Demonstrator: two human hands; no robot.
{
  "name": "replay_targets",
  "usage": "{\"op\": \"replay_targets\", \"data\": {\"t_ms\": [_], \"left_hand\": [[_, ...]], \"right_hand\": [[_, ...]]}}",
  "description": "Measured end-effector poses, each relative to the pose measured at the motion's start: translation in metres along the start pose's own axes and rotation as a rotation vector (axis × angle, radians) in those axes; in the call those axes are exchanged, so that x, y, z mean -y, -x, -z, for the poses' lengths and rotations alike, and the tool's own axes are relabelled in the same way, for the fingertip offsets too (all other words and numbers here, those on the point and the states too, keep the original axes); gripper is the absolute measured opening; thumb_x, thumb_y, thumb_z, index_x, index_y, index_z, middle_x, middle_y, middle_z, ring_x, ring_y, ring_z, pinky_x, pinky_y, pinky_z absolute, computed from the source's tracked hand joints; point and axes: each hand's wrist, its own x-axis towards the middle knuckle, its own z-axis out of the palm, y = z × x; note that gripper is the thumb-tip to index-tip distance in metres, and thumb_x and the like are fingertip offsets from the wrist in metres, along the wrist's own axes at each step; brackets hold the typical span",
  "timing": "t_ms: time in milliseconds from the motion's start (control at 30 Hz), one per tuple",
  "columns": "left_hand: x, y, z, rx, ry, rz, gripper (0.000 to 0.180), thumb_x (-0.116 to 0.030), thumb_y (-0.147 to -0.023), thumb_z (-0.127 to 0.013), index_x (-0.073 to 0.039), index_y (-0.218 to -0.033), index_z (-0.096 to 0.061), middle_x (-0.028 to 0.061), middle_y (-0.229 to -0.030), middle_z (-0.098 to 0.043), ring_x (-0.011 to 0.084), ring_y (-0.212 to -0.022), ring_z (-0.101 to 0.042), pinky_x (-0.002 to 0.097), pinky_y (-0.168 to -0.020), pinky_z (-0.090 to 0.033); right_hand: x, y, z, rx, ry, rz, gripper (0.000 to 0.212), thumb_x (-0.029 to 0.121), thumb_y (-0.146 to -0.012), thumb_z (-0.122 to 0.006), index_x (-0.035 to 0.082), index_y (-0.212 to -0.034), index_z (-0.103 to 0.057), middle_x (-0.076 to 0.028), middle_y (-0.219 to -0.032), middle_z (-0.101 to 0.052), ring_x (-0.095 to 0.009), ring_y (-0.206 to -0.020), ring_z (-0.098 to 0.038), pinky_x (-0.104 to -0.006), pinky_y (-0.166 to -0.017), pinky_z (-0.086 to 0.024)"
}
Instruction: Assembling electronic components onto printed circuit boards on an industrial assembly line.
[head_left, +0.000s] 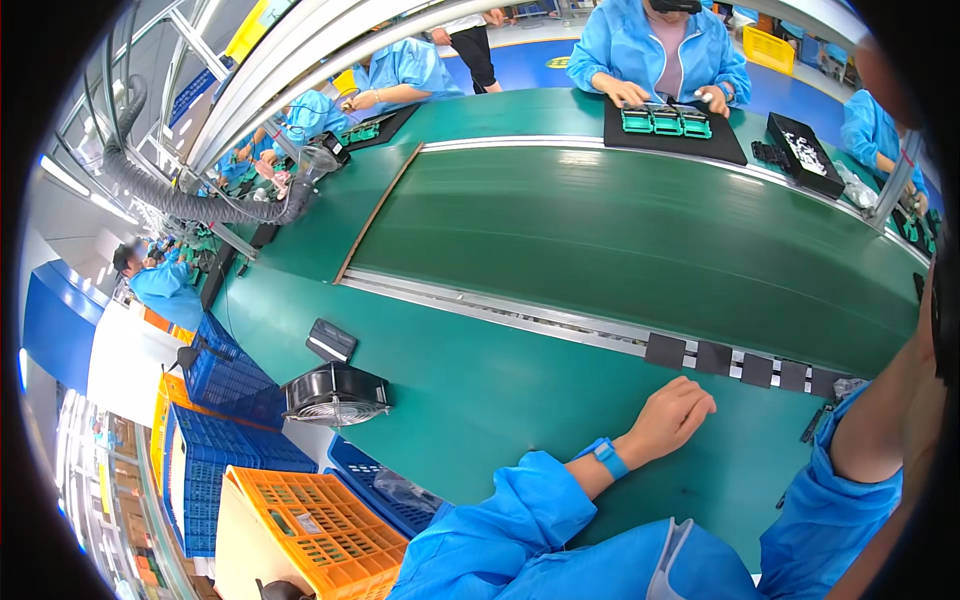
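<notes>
My left hand (pixel 670 418) rests on the green tabletop (pixel 560 400), fingers curled in, with nothing seen in them. A blue wristband (pixel 606 457) circles that wrist. Just beyond the hand, several flat black squares (pixel 713 357) lie along the near metal rail of the conveyor. My right forearm (pixel 868 435) rises along the right edge with its blue sleeve pushed back. Close to the camera at the upper right, a blurred part of my right hand (pixel 887 80) shows; its fingers cannot be made out.
A green conveyor belt (pixel 600 250) crosses the table. A black fan (pixel 336 395) stands left, near an orange crate (pixel 320 520) and blue crates (pixel 235 375). Across the belt, a co-worker (pixel 660 60) handles green parts (pixel 665 121) on a black mat, beside a black bin (pixel 805 155) of white pieces.
</notes>
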Motion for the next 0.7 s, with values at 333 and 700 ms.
{"op": "replay_targets", "data": {"t_ms": [333, 700], "left_hand": [[0.002, 0.000, -0.003, 0.008, -0.027, 0.024, 0.017, -0.008, -0.096, -0.054, -0.002, -0.085, -0.066, 0.0088, -0.079, -0.062, 0.0267, -0.076, -0.057, 0.0370, -0.069, -0.047], [-0.004, -0.007, -0.009, -0.001, -0.044, 0.022, 0.018, -0.010, -0.095, -0.054, -0.002, -0.082, -0.064, 0.0103, -0.077, -0.061, 0.0296, -0.074, -0.056, 0.0394, -0.069, -0.047]], "right_hand": [[0.006, -0.004, 0.004, 0.028, -0.099, 0.098, 0.109, 0.064, -0.078, -0.068, -0.005, -0.149, -0.021, -0.034, -0.143, -0.039, -0.043, -0.128, -0.049, -0.0433, -0.090, -0.053], [0.003, -0.042, 0.003, 0.083, -0.161, 0.215, 0.112, 0.066, -0.077, -0.068, -0.004, -0.150, -0.019, -0.035, -0.143, -0.038, -0.043, -0.128, -0.049, -0.0432, -0.090, -0.054]]}}
